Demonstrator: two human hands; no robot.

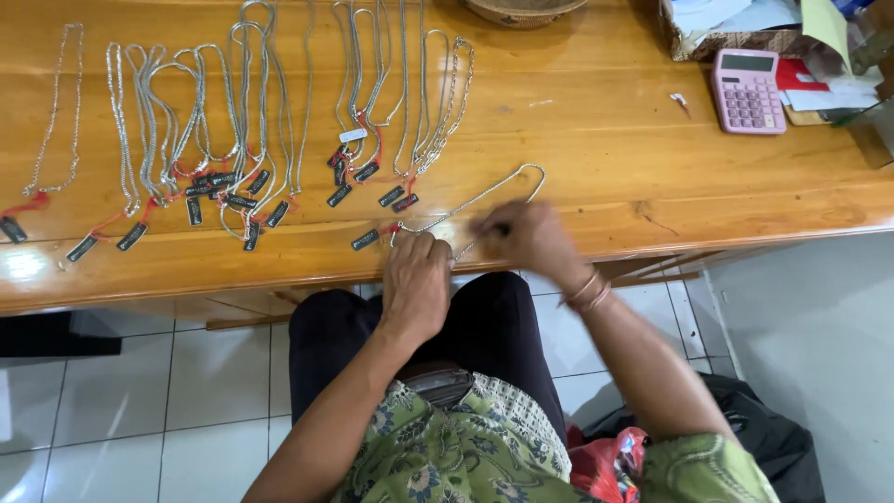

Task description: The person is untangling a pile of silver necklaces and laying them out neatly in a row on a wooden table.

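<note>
A silver chain necklace with a red string and a small black tag lies at the front edge of the wooden table. My left hand rests at the table's edge, fingers curled on the chain's tag end. My right hand, blurred, pinches the chain near its lower run. Two bangles circle my right wrist.
Several more silver chains with black tags lie in rows across the left and middle of the table. A pink calculator and a box of papers stand at the right. A woven basket sits at the far edge. White floor tiles below.
</note>
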